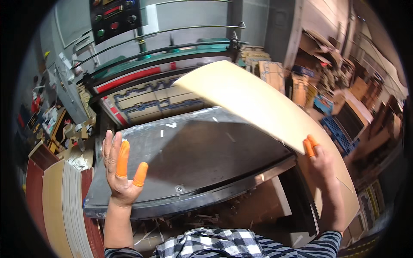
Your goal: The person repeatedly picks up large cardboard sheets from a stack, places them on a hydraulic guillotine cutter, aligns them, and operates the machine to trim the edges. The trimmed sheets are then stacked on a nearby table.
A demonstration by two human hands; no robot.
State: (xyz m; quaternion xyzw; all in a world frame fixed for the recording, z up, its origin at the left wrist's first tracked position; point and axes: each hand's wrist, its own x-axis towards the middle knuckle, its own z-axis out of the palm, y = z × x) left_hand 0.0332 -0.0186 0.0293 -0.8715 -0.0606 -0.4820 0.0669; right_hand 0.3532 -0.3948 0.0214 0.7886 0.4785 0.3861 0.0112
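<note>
My right hand (319, 159) grips the near edge of a large tan cardboard sheet (258, 103). The sheet slants up and leftward above the right part of a dark metal machine bed (202, 159). Orange rubber finger covers sit on some fingers of both hands. My left hand (122, 165) is raised over the bed's left side, fingers stretched and apart, holding nothing. Small pale scraps (171, 125) lie on the bed. Behind it stands the upright plate of the machine, fitted with a cutting die (159, 101) of tan boards and blue strips.
A control panel (114, 19) with coloured buttons hangs at the upper left. Metal rails (180, 29) cross above the die. Stacked sheets (56, 193) stand at left. Cardboard piles and a blue pallet (337, 133) are at right. Paper scraps litter the floor (202, 219) below the bed.
</note>
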